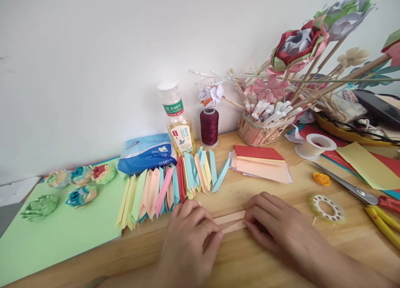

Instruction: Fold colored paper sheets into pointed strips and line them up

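A peach strip of folded paper (230, 222) lies on the wooden table, with a crease line along its length. At its left end my left hand (193, 234) pinches the paper between thumb and fingers; a ring is on one finger. The fingers of my right hand (268, 221) close on the other end, hiding it. Just behind my left hand stands a row of folded paper strips (153, 192) in yellow, green, peach, pink, blue and red. Beyond my right hand sits a stack of cut paper sheets (261, 165), red on top.
Paper flowers (78, 196) rest on green sheets (62, 246) at left. Behind are a tissue pack (145, 152), a bottle (179, 130), a dark red thread spool (209, 127) and a pen basket (262, 132). Scissors (359, 192) and a tape roll (326, 209) lie right.
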Demonstrator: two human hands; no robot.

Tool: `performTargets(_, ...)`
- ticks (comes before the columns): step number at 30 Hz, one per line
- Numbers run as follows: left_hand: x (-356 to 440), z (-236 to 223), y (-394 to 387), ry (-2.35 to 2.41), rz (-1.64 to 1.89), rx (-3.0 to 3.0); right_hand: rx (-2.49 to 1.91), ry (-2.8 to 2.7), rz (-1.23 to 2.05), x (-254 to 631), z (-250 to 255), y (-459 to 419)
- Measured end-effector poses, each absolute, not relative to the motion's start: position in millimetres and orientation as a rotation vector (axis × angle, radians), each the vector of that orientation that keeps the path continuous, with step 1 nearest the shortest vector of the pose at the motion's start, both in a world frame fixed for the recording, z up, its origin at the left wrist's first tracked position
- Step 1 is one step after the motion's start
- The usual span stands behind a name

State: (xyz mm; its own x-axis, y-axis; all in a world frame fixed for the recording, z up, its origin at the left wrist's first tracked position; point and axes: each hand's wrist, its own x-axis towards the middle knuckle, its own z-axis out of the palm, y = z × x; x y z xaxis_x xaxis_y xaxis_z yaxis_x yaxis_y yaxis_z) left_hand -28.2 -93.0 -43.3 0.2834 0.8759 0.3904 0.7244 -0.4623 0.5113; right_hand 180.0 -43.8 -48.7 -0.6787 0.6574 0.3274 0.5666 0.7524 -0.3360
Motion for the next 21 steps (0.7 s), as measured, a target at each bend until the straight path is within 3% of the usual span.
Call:
performTargets(11,-21.0,-46.4,-90.6,1.648,0.752,2.358,-0.905,-2.561,0.040,174.6,-48.1,-43.6)
performTargets(21,-25.8,-50.5,-89.7,1.346,0.968,2.698,-0.789,-2.585,-0.077,181.0,-41.3,-43.8)
